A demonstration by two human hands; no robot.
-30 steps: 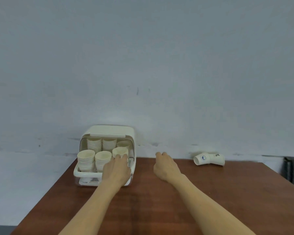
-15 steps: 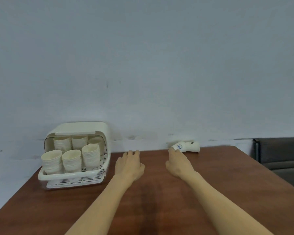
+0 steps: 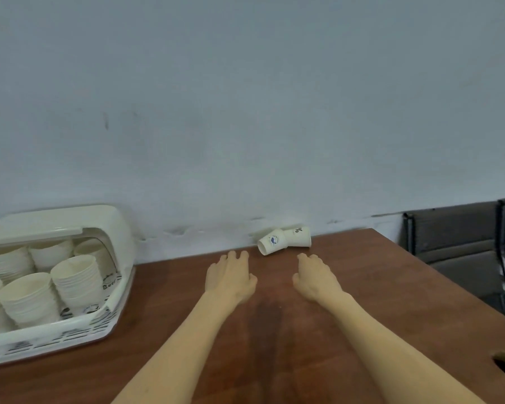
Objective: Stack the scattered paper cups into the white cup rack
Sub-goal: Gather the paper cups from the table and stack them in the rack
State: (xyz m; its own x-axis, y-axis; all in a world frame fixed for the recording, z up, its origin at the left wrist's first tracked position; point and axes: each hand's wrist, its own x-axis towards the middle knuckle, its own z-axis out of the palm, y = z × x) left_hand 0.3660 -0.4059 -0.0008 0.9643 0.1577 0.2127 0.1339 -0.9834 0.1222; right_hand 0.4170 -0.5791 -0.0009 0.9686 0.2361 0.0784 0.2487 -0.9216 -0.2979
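Now two white paper cups (image 3: 283,241) are lying tipped at twelve o'clock on the brown worktop (image 3: 391,301) under a grey wall (image 3: 245,97); both hands' fingers (image 3: 235,258) are resting loosely spread, holding nothing.

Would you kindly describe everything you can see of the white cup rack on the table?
The white cup rack stands at the table's far left corner against the wall, partly cut off by the frame edge. It looks like glossy cream plastic: a rounded hood raised over an open front, above a slotted tray base with a raised rim. Inside stand upright stacks of nested paper cups, in front and back rows. Neither hand touches it.
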